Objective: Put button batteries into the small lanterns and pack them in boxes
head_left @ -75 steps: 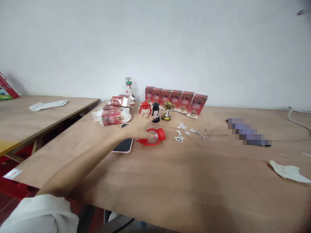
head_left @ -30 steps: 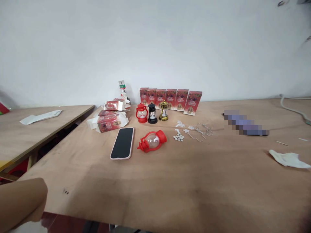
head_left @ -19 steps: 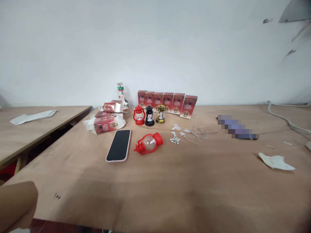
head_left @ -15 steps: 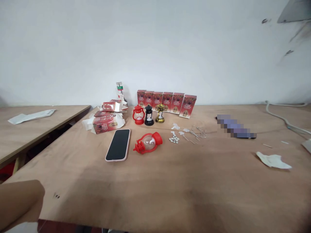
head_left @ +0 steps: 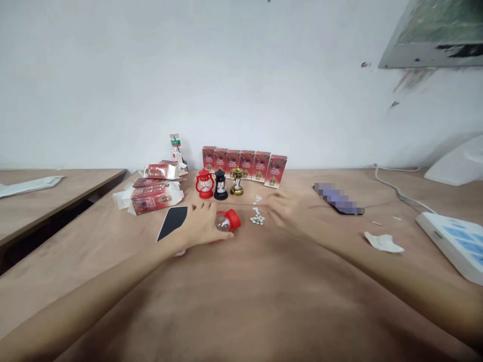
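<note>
wooden tabletop (head_left: 241, 296) below, both hands (head_left: 204, 223) reach forward, apart.

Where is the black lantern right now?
In the head view, the black lantern stands left of centre, between the upright red lantern and the gold lantern.

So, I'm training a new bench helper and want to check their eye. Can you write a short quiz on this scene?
1. Which hand is on the lying red plastic lantern: A) left hand or B) right hand?
2. True or false: the black plastic lantern stands between the upright red lantern and the gold lantern.
3. Fill in: ___ red printed cardboard boxes stand along the wall.
Key: 1 A; 2 true; 3 six.
</note>
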The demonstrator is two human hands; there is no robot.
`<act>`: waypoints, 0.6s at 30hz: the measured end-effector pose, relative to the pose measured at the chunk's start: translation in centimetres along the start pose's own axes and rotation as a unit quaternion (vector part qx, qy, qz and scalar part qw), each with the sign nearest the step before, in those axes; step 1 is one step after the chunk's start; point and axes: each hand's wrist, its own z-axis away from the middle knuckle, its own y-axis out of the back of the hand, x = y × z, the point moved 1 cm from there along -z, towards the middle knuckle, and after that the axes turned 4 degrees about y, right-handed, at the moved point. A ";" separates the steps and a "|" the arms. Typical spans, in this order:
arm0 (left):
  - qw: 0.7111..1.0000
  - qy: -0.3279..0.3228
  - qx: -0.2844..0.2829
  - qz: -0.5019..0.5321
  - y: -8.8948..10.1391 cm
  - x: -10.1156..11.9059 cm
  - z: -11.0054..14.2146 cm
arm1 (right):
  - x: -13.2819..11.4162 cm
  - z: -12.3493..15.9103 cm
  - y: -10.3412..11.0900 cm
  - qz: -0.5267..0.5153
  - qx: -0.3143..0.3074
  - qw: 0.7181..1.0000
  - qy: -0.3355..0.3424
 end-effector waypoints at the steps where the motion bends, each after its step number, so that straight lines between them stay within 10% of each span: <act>1: 0.999 0.001 -0.033 -0.041 -0.8 0.4 0.0 | -0.4 -0.1 -0.5 0.013 -0.026 1.000 0.010; 5: 1.000 0.011 0.020 -0.011 -3.2 0.5 -0.1 | -2.1 -0.2 -2.8 0.062 -0.128 0.989 0.025; 12: 0.935 -0.073 0.217 0.270 -4.7 0.0 0.9 | -3.0 0.9 -3.7 0.120 -0.135 0.982 0.051; 18: 0.904 -0.045 0.181 0.385 -5.5 0.9 1.7 | -3.4 1.7 -4.4 0.120 -0.063 0.989 0.061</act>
